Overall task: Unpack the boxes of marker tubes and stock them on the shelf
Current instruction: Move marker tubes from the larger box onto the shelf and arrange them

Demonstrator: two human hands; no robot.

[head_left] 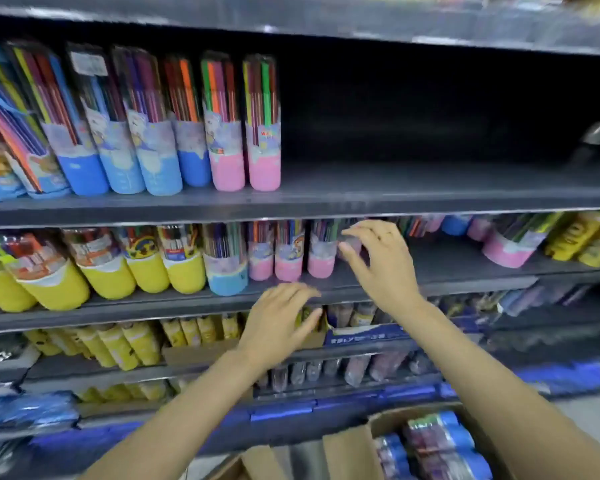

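While the left hand (278,320) hovers, the right hand (378,261) touches a pink-based tube (349,242)

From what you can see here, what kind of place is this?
Most likely a stationery shop aisle: tiered dark shelves carry rows of marker tubes, and an open cardboard box of more tubes sits below the person's right hand.

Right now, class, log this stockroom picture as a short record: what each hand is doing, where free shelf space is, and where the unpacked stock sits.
right hand: on the middle shelf, fingers at a pink-based marker tube; grip unclear through blur
left hand: fingers relaxed, holds nothing, at the middle shelf's front edge
free space: right part of the upper shelf
unpacked stock: cardboard box at the bottom, blue-capped tubes inside
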